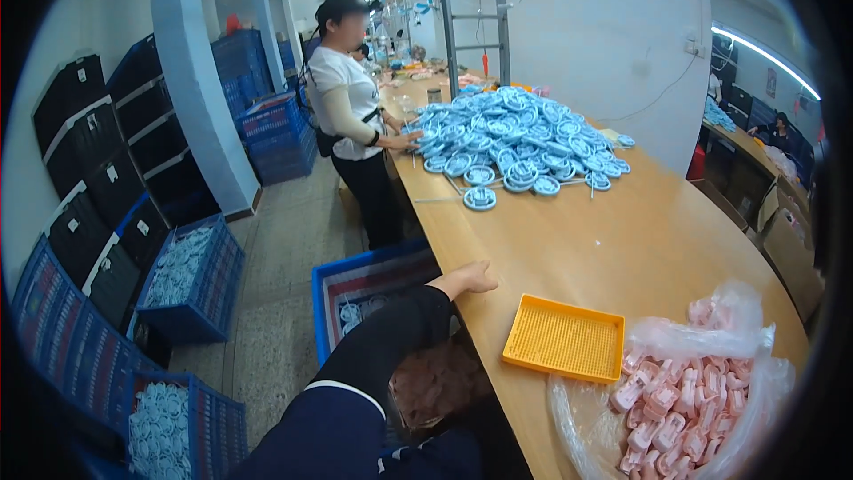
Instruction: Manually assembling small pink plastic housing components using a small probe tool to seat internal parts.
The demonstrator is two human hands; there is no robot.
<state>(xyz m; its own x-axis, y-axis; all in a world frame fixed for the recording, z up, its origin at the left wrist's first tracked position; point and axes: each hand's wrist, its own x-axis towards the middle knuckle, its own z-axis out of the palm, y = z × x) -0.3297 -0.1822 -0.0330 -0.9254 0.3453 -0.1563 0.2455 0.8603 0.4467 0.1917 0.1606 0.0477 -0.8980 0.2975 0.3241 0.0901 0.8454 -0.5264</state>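
My left hand (pixel 469 279) rests at the near left edge of the wooden table (pixel 524 240), fingers curled in with nothing seen in them. Its dark-sleeved arm reaches up from the lower edge. My right hand is out of view. Closest to my left hand on the tabletop is a shallow yellow tray (pixel 566 340) with a perforated bottom and nothing in it. To its right, a clear plastic bag (pixel 764 369) lies open, full of small pink plastic parts (pixel 680 413). Farther up the table rises a large heap of light blue round plastic parts (pixel 524 138).
Another person (pixel 346 93) stands at the table's left side, a hand at the blue heap. Blue crates (pixel 200 302) with light blue parts line the floor at left, beside stacked black bins (pixel 98 178). A blue-rimmed crate (pixel 324 302) stands below my arm. A metal ladder (pixel 475 16) stands behind the heap.
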